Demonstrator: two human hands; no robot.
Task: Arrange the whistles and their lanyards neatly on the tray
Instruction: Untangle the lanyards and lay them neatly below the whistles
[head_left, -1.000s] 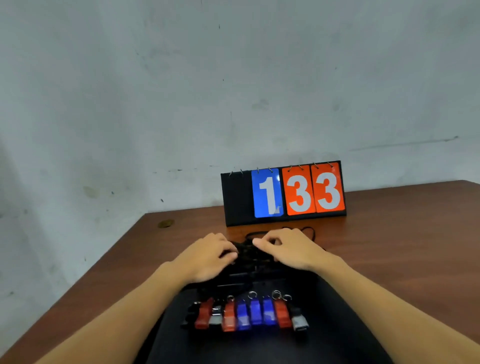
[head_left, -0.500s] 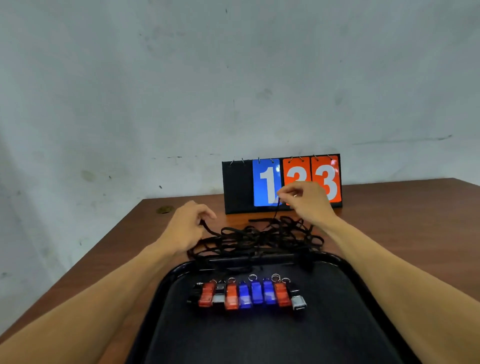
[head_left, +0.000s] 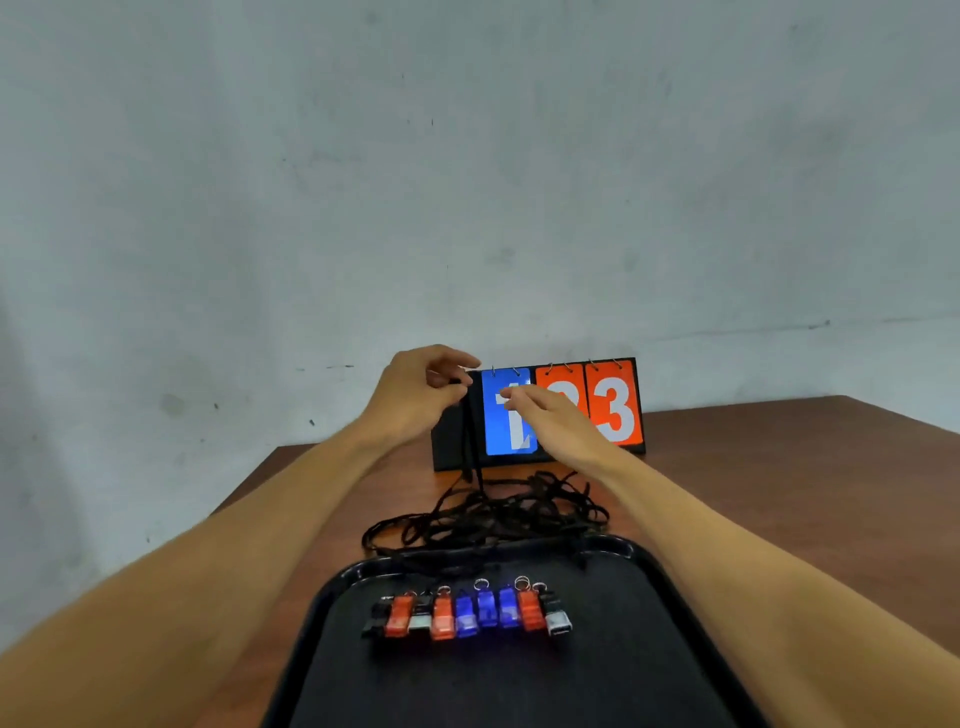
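Observation:
Several whistles (head_left: 470, 613), red, blue, black and silver, lie side by side in a row on the black tray (head_left: 675, 597). Their black lanyards (head_left: 493, 512) form a tangled heap on the table just beyond the tray's far rim. My left hand (head_left: 415, 389) is raised above the heap and pinches a lanyard strand that hangs straight down to the pile. Close to its right, my right hand (head_left: 550, 415) hovers with fingers pointing toward the left hand; whether it holds a strand is unclear.
A flip scoreboard (head_left: 613, 410) showing 1, 3, 3 stands behind the lanyards near the wall. The brown wooden table (head_left: 779, 467) extends to the right; its left edge runs close beside the tray.
Both hands rose from the lanyard heap and came together in front of the scoreboard. The left hand lifted a strand upward. The whistles stayed in their row.

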